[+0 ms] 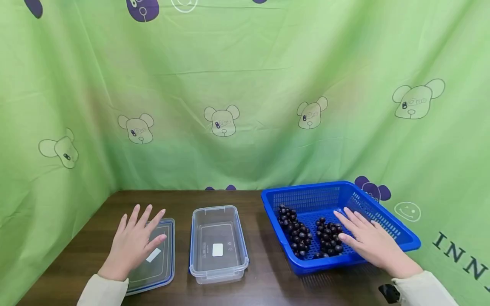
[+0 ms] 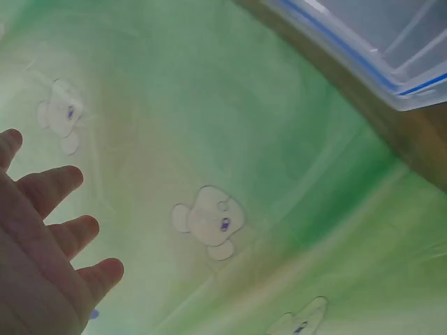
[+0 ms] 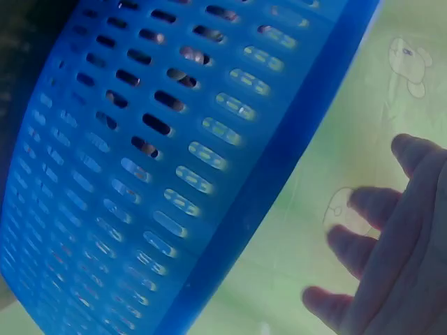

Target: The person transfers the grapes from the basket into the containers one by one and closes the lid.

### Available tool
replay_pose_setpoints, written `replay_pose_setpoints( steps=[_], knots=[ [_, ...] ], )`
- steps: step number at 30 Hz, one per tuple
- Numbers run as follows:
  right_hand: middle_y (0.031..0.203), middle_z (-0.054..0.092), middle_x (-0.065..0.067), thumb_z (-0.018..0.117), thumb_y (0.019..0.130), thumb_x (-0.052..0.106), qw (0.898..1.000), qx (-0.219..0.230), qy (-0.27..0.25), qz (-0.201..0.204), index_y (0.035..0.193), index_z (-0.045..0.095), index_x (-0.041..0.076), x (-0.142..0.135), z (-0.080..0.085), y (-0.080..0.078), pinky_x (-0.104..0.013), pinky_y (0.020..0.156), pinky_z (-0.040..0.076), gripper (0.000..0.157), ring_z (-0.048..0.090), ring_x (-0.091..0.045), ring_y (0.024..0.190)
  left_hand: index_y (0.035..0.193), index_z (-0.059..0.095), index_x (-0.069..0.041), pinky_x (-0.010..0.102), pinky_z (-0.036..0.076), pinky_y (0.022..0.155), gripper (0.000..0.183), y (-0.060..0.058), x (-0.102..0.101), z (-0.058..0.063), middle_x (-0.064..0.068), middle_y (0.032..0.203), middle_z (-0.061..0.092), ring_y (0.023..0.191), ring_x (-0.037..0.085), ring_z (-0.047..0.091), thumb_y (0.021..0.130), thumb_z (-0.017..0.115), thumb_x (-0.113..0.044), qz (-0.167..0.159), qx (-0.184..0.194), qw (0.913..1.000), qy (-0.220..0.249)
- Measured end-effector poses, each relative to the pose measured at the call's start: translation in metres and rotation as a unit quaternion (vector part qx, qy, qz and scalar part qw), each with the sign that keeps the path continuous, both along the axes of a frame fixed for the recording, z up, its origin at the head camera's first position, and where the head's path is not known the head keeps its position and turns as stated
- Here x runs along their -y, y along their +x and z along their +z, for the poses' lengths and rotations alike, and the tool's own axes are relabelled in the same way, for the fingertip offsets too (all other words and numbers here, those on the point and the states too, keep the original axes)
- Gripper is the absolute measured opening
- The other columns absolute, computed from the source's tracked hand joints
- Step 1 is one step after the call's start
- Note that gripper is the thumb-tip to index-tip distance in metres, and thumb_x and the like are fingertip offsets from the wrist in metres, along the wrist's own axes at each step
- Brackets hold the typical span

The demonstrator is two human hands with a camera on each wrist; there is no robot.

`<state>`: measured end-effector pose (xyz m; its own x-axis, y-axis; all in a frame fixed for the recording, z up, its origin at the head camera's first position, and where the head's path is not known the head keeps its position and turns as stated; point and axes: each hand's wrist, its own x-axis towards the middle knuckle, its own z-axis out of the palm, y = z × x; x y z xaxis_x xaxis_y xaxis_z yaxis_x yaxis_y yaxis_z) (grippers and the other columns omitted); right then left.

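My left hand (image 1: 132,242) is spread with straight fingers above a clear lid with a blue seal (image 1: 162,255), holding nothing. Beside it stands a clear plastic food container (image 1: 218,229) with a white label on its base. On the right, my right hand (image 1: 369,240) stretches its fingers over the near right part of a blue plastic basket (image 1: 317,265), and nothing is in its grasp. Inside the basket lie two bunches of dark grapes, a left bunch (image 1: 296,231) and a right bunch (image 1: 328,238). The right wrist view shows the slotted wall of the basket (image 3: 167,188) close up.
A brown wooden table (image 1: 183,293) carries everything. Green cloth with bear prints (image 1: 245,85) hangs behind and at both sides. A black band (image 1: 389,293) shows at the right wrist.
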<state>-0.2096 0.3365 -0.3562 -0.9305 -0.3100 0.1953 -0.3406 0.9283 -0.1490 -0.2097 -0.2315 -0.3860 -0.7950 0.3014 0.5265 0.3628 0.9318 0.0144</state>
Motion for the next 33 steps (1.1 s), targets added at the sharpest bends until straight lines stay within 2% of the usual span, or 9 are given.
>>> replay_pose_setpoints(
  steps=[4,8,12,15,18,20,22,27,33],
  knots=[
    [0.146,0.033,-0.031,0.047,0.1,0.038,1.0,0.02,-0.019,0.011,0.147,0.036,0.005,-0.005,0.006,-0.002,-0.069,0.097,0.027,0.059,0.035,-0.052,0.128,0.138,0.05,-0.014,0.064,0.023,0.104,0.064,-0.003,-0.007,0.006,0.023,0.141,0.045,0.134,0.048,0.028,0.093,0.046,-0.058,-0.018,-0.004,0.9998,0.006],
    [0.146,0.03,-0.034,0.044,0.101,0.037,0.998,0.04,-0.04,0.013,0.149,0.03,0.004,-0.008,0.009,-0.002,-0.066,0.086,0.04,0.06,0.041,-0.055,0.121,0.139,0.051,-0.014,0.064,0.021,0.106,0.063,-0.009,-0.011,0.008,0.023,0.143,0.043,0.136,0.048,0.024,0.093,0.049,-0.056,-0.035,0.036,0.9987,-0.006],
    [0.147,0.029,-0.032,0.041,0.103,0.038,0.995,0.073,-0.073,0.009,0.151,0.025,0.005,-0.01,0.014,-0.002,-0.07,0.089,0.034,0.061,0.032,-0.056,0.127,0.14,0.051,-0.014,0.063,0.023,0.106,0.063,-0.012,-0.015,0.005,0.022,0.143,0.044,0.136,0.048,0.027,0.093,0.047,-0.057,-0.061,0.059,0.9961,-0.025],
    [0.146,0.032,-0.032,0.04,0.103,0.038,0.994,0.078,-0.078,0.007,0.151,0.026,0.003,-0.009,0.015,-0.005,-0.071,0.091,0.032,0.061,0.031,-0.055,0.128,0.136,0.055,-0.014,0.062,0.03,0.102,0.065,-0.014,-0.017,-0.001,0.02,0.138,0.05,0.132,0.047,0.034,0.094,0.04,-0.061,-0.105,0.038,0.9928,-0.044],
    [0.143,0.036,-0.032,0.041,0.103,0.039,0.995,0.074,-0.064,0.005,0.149,0.028,0.002,-0.008,0.014,-0.006,-0.069,0.088,0.036,0.061,0.037,-0.055,0.125,0.131,0.06,-0.014,0.06,0.038,0.097,0.065,-0.015,-0.017,-0.009,0.016,0.133,0.057,0.127,0.044,0.043,0.094,0.038,-0.063,-0.158,0.012,0.9857,-0.057],
    [0.141,0.038,-0.033,0.041,0.103,0.039,0.995,0.073,-0.061,0.003,0.148,0.03,0.0,-0.007,0.013,-0.006,-0.068,0.087,0.038,0.061,0.039,-0.055,0.123,0.128,0.062,-0.014,0.058,0.041,0.094,0.062,-0.015,-0.019,-0.015,0.013,0.131,0.059,0.125,0.042,0.046,0.094,0.041,-0.061,-0.182,0.005,0.9811,-0.064],
    [0.14,0.04,-0.033,0.041,0.103,0.038,0.996,0.068,-0.062,-0.002,0.147,0.033,-0.001,-0.008,0.012,-0.006,-0.068,0.087,0.038,0.059,0.04,-0.055,0.122,0.129,0.062,-0.015,0.057,0.042,0.094,0.057,-0.016,-0.022,-0.02,0.011,0.131,0.059,0.125,0.04,0.047,0.093,0.048,-0.057,-0.192,0.015,0.9789,-0.067],
    [0.138,0.041,-0.034,0.037,0.104,0.033,0.994,0.062,-0.085,0.005,0.143,0.038,-0.004,-0.01,0.014,-0.006,-0.069,0.088,0.036,0.053,0.04,-0.056,0.121,0.133,0.059,-0.015,0.058,0.039,0.098,0.054,-0.022,-0.034,-0.027,0.012,0.136,0.055,0.129,0.039,0.043,0.091,0.056,-0.048,-0.18,0.082,0.9784,-0.06],
    [0.131,0.047,-0.036,0.028,0.107,0.028,0.986,0.081,-0.143,0.04,0.142,0.036,-0.008,0.001,0.019,-0.018,-0.069,0.085,0.04,0.051,0.05,-0.054,0.113,0.139,0.052,-0.013,0.059,0.035,0.102,0.06,-0.026,-0.041,-0.031,0.013,0.141,0.049,0.131,0.041,0.04,0.093,0.052,-0.051,-0.118,0.159,0.9798,-0.028]
  ],
)
